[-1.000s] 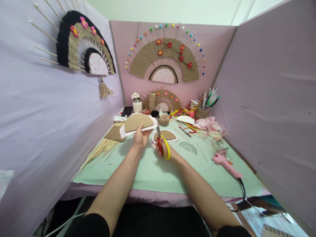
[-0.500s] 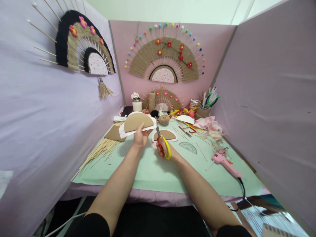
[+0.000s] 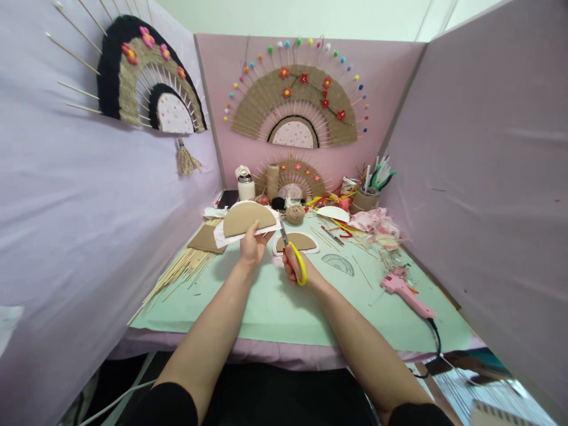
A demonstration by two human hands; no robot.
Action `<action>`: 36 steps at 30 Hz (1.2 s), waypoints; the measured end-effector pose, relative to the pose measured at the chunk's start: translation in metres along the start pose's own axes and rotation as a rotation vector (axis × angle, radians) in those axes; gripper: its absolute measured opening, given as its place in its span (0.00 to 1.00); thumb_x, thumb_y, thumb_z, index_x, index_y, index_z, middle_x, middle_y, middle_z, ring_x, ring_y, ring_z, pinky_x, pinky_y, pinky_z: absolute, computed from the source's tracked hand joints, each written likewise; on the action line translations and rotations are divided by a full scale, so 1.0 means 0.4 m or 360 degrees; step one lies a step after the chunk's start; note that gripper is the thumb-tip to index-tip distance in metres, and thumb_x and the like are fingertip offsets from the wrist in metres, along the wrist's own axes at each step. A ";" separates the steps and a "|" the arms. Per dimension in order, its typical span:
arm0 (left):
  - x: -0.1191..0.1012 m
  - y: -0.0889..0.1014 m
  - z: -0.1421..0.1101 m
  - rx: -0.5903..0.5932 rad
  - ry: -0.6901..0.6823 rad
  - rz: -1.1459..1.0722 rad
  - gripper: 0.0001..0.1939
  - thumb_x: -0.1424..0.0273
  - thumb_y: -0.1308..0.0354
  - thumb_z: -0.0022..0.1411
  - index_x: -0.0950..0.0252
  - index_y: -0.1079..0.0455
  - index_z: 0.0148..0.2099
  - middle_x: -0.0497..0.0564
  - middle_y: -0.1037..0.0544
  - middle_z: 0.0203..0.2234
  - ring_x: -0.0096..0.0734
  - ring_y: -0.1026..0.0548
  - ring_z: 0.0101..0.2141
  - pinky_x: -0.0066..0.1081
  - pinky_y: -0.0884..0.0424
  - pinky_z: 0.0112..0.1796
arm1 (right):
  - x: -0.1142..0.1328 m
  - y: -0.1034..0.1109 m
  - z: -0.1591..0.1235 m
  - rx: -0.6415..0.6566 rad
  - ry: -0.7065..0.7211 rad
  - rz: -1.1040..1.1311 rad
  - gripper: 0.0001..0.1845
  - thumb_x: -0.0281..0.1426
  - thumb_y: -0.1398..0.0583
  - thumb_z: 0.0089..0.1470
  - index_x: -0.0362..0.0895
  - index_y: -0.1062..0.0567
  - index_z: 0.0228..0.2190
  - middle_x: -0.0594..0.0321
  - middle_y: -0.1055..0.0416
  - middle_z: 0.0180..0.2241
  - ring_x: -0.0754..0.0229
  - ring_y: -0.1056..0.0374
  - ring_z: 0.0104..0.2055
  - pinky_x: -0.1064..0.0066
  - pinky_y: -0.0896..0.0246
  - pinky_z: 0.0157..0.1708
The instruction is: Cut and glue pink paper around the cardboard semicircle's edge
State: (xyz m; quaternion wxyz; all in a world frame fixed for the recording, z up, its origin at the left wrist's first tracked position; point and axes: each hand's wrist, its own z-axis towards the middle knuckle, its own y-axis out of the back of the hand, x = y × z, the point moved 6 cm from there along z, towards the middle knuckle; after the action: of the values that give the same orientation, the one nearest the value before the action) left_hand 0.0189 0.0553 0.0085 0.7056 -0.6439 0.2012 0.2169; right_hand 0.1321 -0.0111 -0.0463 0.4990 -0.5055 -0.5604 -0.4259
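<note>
My left hand [image 3: 252, 247] grips a brown cardboard half-circle [image 3: 246, 220] by its lower right side, thumb on its face. White fabric [image 3: 222, 239] sticks out all round the cardboard's edge. My right hand [image 3: 293, 265] is closed round the handles of a pair of scissors [image 3: 301, 267], one of them yellow. Their blades point up and away, at the fabric's right edge. A second, smaller cardboard half-circle [image 3: 296, 242] with a pale fabric border lies on the table behind the scissors.
Thin wooden sticks [image 3: 181, 272] and a cardboard piece [image 3: 206, 239] lie at left. To the right are a protractor [image 3: 338, 265], a pink glue gun [image 3: 406, 293] with a black cord, and crumpled pink fabric [image 3: 375, 223]. A twine ball [image 3: 295, 214] sits behind. Decorated fans [image 3: 252, 106] hang on the walls.
The scissor handles have drawn together, and the red one is now mostly hidden by my right hand. My left hand holds the cardboard almost still.
</note>
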 end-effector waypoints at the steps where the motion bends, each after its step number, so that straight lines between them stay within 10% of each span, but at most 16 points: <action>1: 0.000 0.000 0.000 0.0003 0.0001 0.0002 0.14 0.75 0.42 0.52 0.62 0.30 0.43 0.50 0.22 0.36 0.34 0.26 0.41 0.44 0.31 0.46 | 0.001 0.000 -0.001 -0.0003 -0.0004 -0.0003 0.29 0.60 0.51 0.47 0.46 0.41 0.25 0.74 0.49 0.13 0.71 0.53 0.11 0.78 0.54 0.10; 36: 0.003 0.006 0.007 -0.0013 0.0025 -0.0081 0.13 0.75 0.46 0.56 0.64 0.31 0.44 0.51 0.22 0.35 0.32 0.24 0.38 0.41 0.31 0.45 | -0.003 -0.001 0.008 0.0035 0.0139 -0.0136 0.32 0.63 0.56 0.47 0.46 0.40 0.27 0.74 0.48 0.13 0.69 0.50 0.10 0.77 0.54 0.10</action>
State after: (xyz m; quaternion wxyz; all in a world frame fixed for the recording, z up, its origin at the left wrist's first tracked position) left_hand 0.0185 0.0585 0.0061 0.7067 -0.6533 0.1895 0.1946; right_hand 0.1314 -0.0083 -0.0480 0.5099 -0.4565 -0.5638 -0.4623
